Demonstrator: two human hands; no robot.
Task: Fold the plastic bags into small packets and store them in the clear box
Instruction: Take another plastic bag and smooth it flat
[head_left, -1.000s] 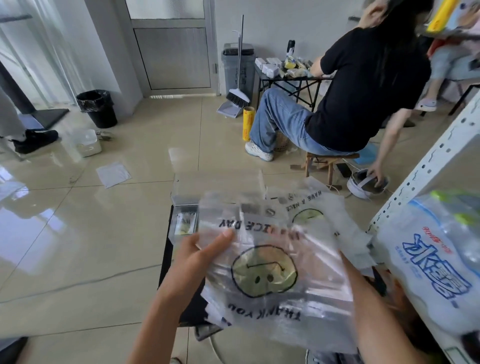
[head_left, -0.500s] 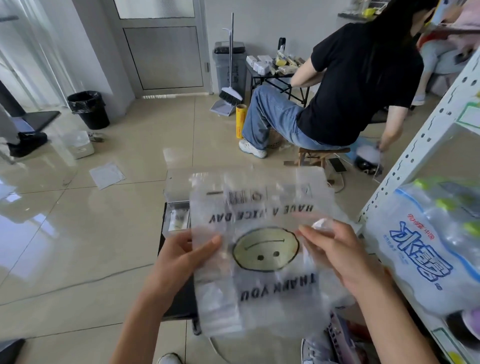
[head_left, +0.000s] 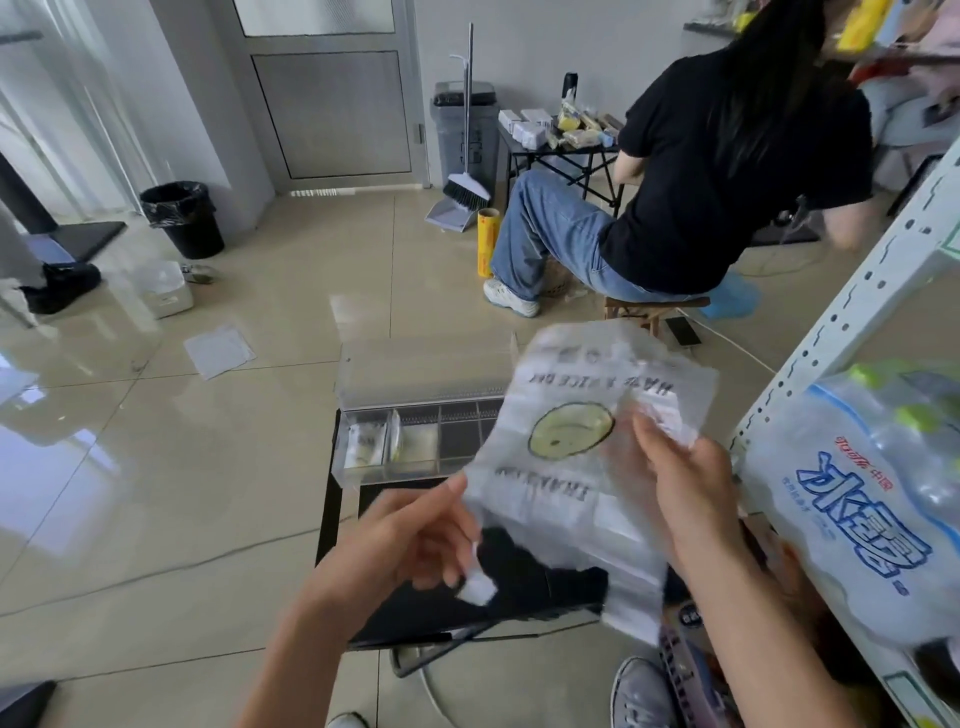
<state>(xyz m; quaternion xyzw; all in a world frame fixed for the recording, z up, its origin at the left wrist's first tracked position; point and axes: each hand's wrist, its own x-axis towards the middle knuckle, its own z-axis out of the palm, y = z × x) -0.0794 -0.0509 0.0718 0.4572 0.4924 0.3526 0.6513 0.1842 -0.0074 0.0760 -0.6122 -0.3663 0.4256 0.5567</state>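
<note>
**A:** where's the bag (head_left: 561, 447) rn?

**B:** up in the air btw both hands, over the table (head_left: 519, 571), just right of the box (head_left: 387, 473). Smiley print faces the cam and the text reads upside down. The bag covers the box's right end.

**A:** right hand (head_left: 685, 483)?

**B:** clamped on the bag's right side. Fingers (head_left: 649, 441) are curled over the front, w/ a crumpled bit of plastic bunched just above them.

**A:** and the left hand (head_left: 410, 545)?

**B:** lower down, fingers curled, index tip touching the bag's bottom-left edge. There's a small white bit (head_left: 475, 590) right at the fingertips, but it's all blurry, so can't tell if that hand actually grips anything.

**A:** box?

**B:** sits at the table's far edge, lid (head_left: 421, 369) standing up behind it. It's split into compartments, and the left ones have packets (head_left: 366, 441) in them.

**A:** anything else close by?

**B:** shelf (head_left: 841, 322) on the right w/ a water pack (head_left: 857, 499) on it, just beside the right forearm. Further back, a person (head_left: 727, 171) in a black tee sits on a stool (head_left: 628, 306), back to the cam.
</note>
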